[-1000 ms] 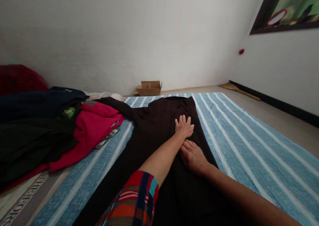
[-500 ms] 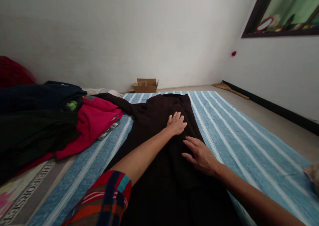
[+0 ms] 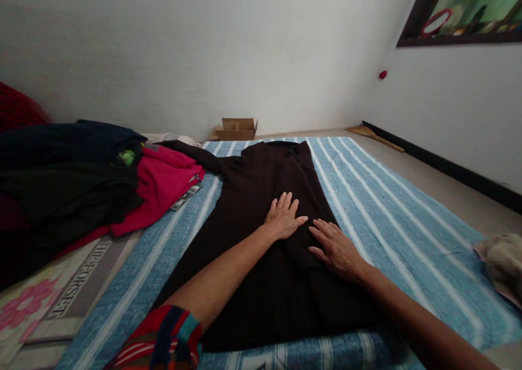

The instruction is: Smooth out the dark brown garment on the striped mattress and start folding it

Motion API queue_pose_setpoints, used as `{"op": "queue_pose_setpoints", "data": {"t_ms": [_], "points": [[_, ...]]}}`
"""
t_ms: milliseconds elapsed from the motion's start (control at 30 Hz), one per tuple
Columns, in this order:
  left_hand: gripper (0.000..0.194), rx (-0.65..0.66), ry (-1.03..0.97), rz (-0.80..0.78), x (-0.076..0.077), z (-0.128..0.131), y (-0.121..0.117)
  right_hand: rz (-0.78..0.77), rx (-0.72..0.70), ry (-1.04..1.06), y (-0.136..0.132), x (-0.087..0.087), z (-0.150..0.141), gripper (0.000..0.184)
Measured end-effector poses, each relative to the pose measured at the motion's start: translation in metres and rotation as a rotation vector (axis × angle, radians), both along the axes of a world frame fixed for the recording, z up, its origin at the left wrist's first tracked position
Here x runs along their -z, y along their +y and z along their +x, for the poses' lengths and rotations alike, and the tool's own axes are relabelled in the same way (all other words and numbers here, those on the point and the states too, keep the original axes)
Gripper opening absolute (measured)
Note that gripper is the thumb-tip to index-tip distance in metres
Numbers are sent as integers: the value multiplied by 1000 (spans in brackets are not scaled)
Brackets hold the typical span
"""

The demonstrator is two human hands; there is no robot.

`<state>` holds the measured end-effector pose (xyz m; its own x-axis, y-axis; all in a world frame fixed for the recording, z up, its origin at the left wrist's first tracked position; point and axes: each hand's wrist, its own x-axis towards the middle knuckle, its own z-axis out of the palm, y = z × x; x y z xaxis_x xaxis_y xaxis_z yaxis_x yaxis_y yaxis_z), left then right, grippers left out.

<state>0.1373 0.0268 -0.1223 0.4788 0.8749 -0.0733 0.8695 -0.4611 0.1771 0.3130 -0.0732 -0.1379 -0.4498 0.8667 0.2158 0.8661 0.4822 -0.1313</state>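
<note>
A dark brown long-sleeved top [image 3: 253, 207] lies spread on the blue striped sheet [image 3: 391, 207], its neck end farthest from me. One sleeve reaches out to the far left. On the middle of the top, my left hand [image 3: 283, 216] rests flat with fingers spread. My right hand [image 3: 335, 249] lies close beside it, near the garment's right edge, fingers stretched out and palm down. Neither hand grips the cloth. The hem shows near the bottom of the view.
At left is a heap of clothes with a pink garment [image 3: 161, 187], a dark green one [image 3: 77, 196] and a navy one [image 3: 85, 141]. Beyond the bed stands an open cardboard box [image 3: 236, 129]. A greyish fuzzy item [image 3: 501, 264] sits at the right edge.
My left hand has drawn back toward me along the top. My right hand has shifted slightly right. The view has tilted down, bringing the hem into sight.
</note>
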Motion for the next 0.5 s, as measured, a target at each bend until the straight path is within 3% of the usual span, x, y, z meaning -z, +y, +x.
{"op": "queue_pose_setpoints", "data": {"t_ms": [200,500], "points": [[73,24,-23,22,-3,-2,-18,34,98,-46,-9,11,1,55],[77,50,-80,0,5,-6,-39,22,116,-48,-9,30,4,55]]}}
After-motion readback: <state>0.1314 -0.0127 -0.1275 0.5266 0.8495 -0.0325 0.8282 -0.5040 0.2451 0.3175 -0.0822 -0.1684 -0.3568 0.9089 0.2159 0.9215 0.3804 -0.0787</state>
